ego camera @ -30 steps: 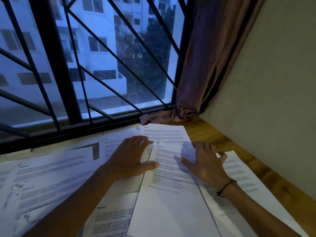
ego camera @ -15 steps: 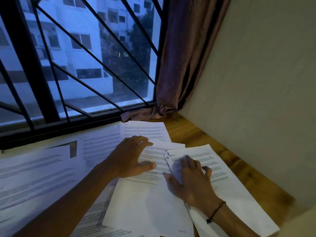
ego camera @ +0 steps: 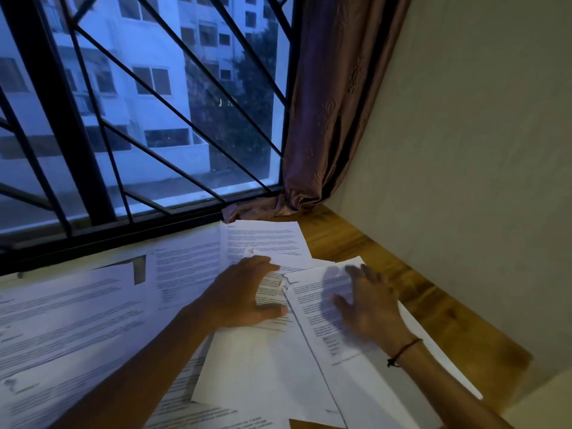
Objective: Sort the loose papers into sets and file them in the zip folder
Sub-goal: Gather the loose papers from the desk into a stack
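Several printed white papers lie spread over a wooden desk under a barred window. My left hand rests flat, fingers straight, on a middle sheet. My right hand lies palm-down with spread fingers on a separate sheet angled to the right, which overlaps the middle one. Another page sits farther back by the curtain. More pages cover the left of the desk. No zip folder is in view.
A brown curtain hangs in the back right corner, its hem bunched on the desk. A plain wall runs close along the right desk edge. Black window bars stand right behind the papers.
My right hand has slid a sheet off the middle stack to the right and now lies flatter on it. My left hand has stayed pressing the middle sheet. The camera shifted right.
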The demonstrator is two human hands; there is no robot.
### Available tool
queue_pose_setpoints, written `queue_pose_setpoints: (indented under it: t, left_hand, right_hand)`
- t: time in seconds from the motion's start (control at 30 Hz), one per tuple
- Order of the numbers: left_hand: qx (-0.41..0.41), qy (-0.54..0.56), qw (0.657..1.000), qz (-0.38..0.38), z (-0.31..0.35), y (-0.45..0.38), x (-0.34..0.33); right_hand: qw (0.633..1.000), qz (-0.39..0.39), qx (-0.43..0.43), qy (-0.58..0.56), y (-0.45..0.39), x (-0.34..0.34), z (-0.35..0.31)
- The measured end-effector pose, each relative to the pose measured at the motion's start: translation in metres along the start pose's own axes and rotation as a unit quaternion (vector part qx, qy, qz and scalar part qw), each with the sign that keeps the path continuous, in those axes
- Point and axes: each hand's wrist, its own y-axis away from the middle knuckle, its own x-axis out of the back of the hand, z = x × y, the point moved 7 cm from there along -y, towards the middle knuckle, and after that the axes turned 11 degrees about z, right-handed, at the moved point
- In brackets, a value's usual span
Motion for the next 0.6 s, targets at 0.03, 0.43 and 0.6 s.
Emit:
queue_pose_setpoints:
  t: [0.03,0.43,0.6]
  left_hand:
    - [0.015,0.001,1.000,0.012,-0.003,0.000,0.004]
    - [0.065,-0.033,0.997,-0.035,-0.023,0.013,0.008]
    - [0.136,0.051,0.989,0.030,-0.036,0.010,0.015]
  right_hand:
    - [1.000,-0.007,-0.022,0.018,-0.007,-0.001,0.017]
    - [0.989,-0.015,0.020,-0.148,-0.034,-0.006,0.063]
    - [0.964,0.043,-0.075,-0.253,-0.035,-0.007,0.073]
